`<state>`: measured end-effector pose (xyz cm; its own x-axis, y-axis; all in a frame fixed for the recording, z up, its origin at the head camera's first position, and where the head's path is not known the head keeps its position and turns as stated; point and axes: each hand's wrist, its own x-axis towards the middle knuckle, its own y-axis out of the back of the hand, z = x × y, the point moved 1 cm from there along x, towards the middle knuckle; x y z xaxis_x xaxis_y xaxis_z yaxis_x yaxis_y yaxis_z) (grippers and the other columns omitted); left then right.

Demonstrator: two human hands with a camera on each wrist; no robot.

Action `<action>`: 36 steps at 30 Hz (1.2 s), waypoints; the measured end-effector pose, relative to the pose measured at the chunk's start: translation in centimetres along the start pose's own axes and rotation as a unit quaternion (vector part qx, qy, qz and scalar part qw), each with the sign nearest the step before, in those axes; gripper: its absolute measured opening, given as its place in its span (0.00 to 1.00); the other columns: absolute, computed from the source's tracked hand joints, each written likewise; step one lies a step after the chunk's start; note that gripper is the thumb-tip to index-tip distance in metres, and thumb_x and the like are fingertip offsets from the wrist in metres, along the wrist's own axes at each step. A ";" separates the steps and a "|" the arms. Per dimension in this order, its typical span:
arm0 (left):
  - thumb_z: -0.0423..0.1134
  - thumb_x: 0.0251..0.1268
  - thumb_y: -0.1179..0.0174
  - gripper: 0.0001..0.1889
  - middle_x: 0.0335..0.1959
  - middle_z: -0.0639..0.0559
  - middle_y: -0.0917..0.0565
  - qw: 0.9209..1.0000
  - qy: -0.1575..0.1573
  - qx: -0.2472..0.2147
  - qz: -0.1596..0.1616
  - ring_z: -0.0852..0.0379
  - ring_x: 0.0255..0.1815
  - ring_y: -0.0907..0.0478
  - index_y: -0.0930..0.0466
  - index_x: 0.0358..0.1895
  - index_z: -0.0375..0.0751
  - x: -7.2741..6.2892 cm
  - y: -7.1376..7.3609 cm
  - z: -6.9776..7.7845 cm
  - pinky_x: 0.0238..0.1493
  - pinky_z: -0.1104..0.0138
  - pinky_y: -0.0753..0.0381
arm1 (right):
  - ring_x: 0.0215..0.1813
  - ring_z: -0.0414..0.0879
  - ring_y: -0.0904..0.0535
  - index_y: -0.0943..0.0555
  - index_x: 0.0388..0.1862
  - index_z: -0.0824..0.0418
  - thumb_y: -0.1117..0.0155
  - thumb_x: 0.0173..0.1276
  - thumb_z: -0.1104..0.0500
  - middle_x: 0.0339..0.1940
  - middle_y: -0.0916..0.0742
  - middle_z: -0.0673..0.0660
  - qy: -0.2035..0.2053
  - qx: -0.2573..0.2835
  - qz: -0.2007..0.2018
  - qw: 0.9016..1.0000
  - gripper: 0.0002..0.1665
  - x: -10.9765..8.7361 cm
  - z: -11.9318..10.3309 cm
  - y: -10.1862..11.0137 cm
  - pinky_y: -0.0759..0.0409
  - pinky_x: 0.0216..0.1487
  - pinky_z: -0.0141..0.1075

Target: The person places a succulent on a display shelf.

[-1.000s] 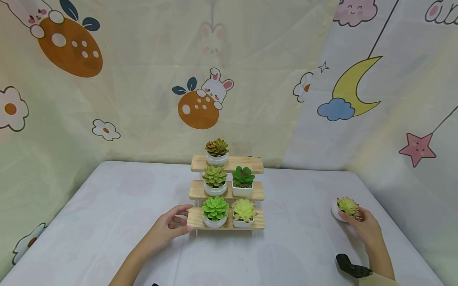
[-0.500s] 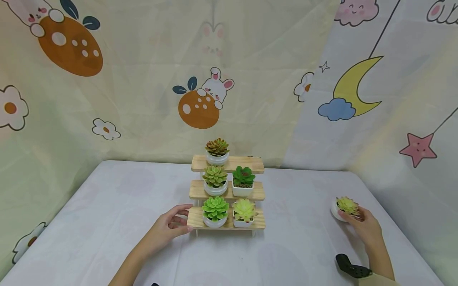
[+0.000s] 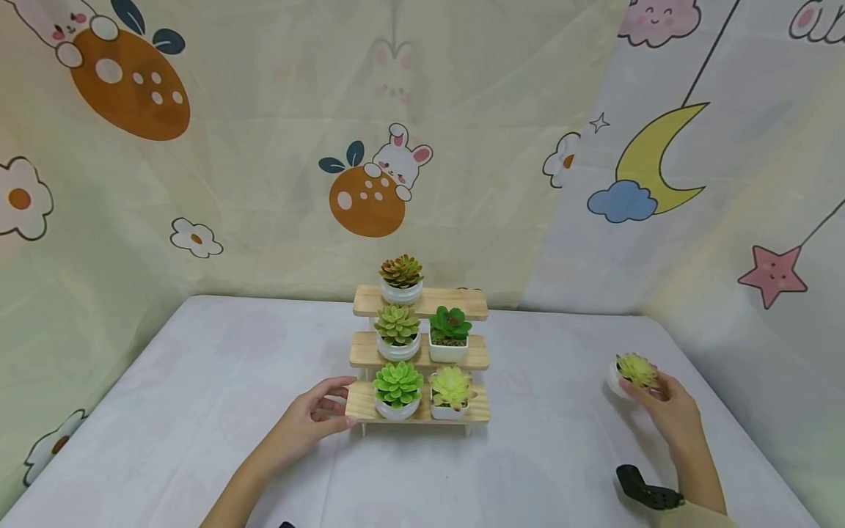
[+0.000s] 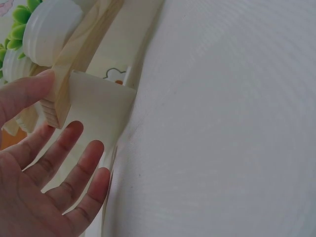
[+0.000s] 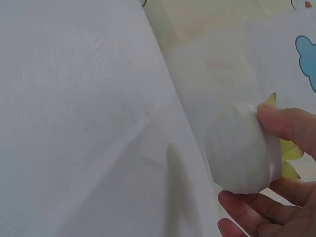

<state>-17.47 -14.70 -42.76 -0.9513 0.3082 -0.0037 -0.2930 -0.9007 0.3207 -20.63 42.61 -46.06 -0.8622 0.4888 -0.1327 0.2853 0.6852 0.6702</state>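
Note:
A three-tier wooden plant stand [image 3: 455, 302] stands mid-table with several potted succulents on its steps. My left hand [image 3: 317, 412] pinches the left end of the lowest step between thumb and index finger. In the left wrist view the thumb lies on the board's end [image 4: 60, 101], and the other fingers [image 4: 74, 180] are spread beneath. On the right, my right hand [image 3: 675, 414] holds a yellow-green succulent [image 3: 637, 370] in a round white pot [image 5: 242, 148]. The pot appears just off the table, tilted, with its shadow below.
On the top step one reddish-green succulent [image 3: 400, 273] sits left, with bare board to its right. Two pots each occupy the middle and bottom steps. A black device [image 3: 650, 490] sits at my right wrist. Printed cloth [image 3: 264, 183] hangs behind the white table [image 3: 548, 440].
My right hand has shifted slightly up and to the left with the potted succulent, which seems raised from the tabletop. The left hand stays at the stand.

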 end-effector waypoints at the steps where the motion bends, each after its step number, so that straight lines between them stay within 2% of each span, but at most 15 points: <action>1: 0.40 0.54 0.33 0.32 0.51 0.40 0.26 1.000 0.000 -0.001 0.000 0.52 0.45 0.27 0.33 0.63 0.43 0.0 0.0 0.0 0.44 0.68 0.25 | 0.68 0.65 0.44 0.57 0.75 0.62 0.43 0.53 0.26 0.71 0.41 0.70 0.000 0.006 0.000 1.000 0.65 0.3 0.2 -0.1 0.38 0.59 0.63; 9: 0.40 0.54 0.33 0.31 0.51 0.41 0.25 1.000 -0.001 0.000 0.000 0.52 0.45 0.27 0.32 0.63 0.44 0.0 0.0 0.0 0.43 0.67 0.25 | 0.67 0.64 0.41 0.55 0.75 0.60 0.43 0.52 0.26 0.71 0.38 0.70 0.029 0.005 0.012 1.000 0.64 1.0 0.4 -0.7 0.34 0.56 0.60; 13: 0.41 0.53 0.33 0.31 0.52 0.42 0.25 1.000 0.004 0.003 0.002 0.52 0.45 0.27 0.32 0.63 0.45 0.0 0.0 0.0 0.44 0.67 0.25 | 0.64 0.63 0.38 0.53 0.75 0.60 0.43 0.54 0.28 0.69 0.36 0.70 0.051 -0.004 0.012 0.999 0.61 1.1 0.0 -0.8 0.30 0.50 0.56; 19: 0.42 0.53 0.33 0.31 0.52 0.44 0.25 1.000 0.013 0.004 0.006 0.53 0.46 0.26 0.31 0.62 0.48 0.0 0.0 -0.1 0.45 0.67 0.25 | 0.62 0.57 0.36 0.51 0.75 0.56 0.43 0.54 0.27 0.68 0.33 0.65 0.062 -0.007 0.019 0.998 0.59 1.0 -0.9 -1.1 0.28 0.44 0.45; 23: 0.42 0.53 0.33 0.31 0.51 0.44 0.25 1.000 0.010 0.008 0.007 0.53 0.45 0.26 0.32 0.62 0.47 0.0 0.0 -0.1 0.45 0.66 0.25 | 0.58 0.53 0.33 0.48 0.74 0.56 0.42 0.54 0.28 0.65 0.30 0.63 0.066 -0.004 0.025 0.997 0.58 -0.6 -2.8 -1.0 0.26 0.38 0.38; 26: 0.42 0.53 0.33 0.31 0.51 0.45 0.25 1.000 0.016 0.005 0.011 0.54 0.45 0.26 0.31 0.62 0.48 0.0 0.1 -0.1 0.45 0.66 0.25 | 0.56 0.54 0.33 0.47 0.74 0.59 0.40 0.56 0.31 0.61 0.29 0.64 0.075 0.011 0.018 0.997 0.56 -2.5 -5.0 -0.8 0.28 0.37 0.40; 27: 0.42 0.53 0.33 0.31 0.51 0.44 0.25 1.000 0.015 0.005 0.010 0.54 0.45 0.26 0.32 0.62 0.48 0.0 0.1 -0.1 0.45 0.66 0.25 | 0.54 0.51 0.33 0.46 0.73 0.58 0.40 0.56 0.31 0.59 0.28 0.62 0.074 0.008 0.027 0.997 0.55 -3.3 -5.7 -0.8 0.29 0.34 0.38; 30: 0.42 0.53 0.33 0.31 0.51 0.44 0.25 1.000 0.012 0.003 0.007 0.53 0.46 0.26 0.32 0.62 0.47 0.0 0.0 -0.1 0.44 0.67 0.25 | 0.54 0.52 0.33 0.46 0.73 0.61 0.40 0.58 0.35 0.57 0.27 0.63 0.082 0.027 0.018 0.996 0.53 -5.1 -7.8 -0.5 0.30 0.37 0.43; 36: 0.41 0.54 0.34 0.31 0.51 0.41 0.25 1.000 0.000 0.006 0.004 0.52 0.46 0.26 0.33 0.63 0.44 0.0 0.0 0.0 0.43 0.67 0.25 | 0.51 0.45 0.33 0.45 0.72 0.62 0.41 0.61 0.37 0.57 0.27 0.61 0.091 0.022 0.005 0.996 0.49 -7.8 -10.7 -0.1 0.33 0.39 0.32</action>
<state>-17.45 -14.69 -42.74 -0.9533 0.3020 -0.0011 -0.2852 -0.8989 0.3326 -18.41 32.92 -37.25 -0.9198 0.3922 0.0115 0.3088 0.7053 0.6381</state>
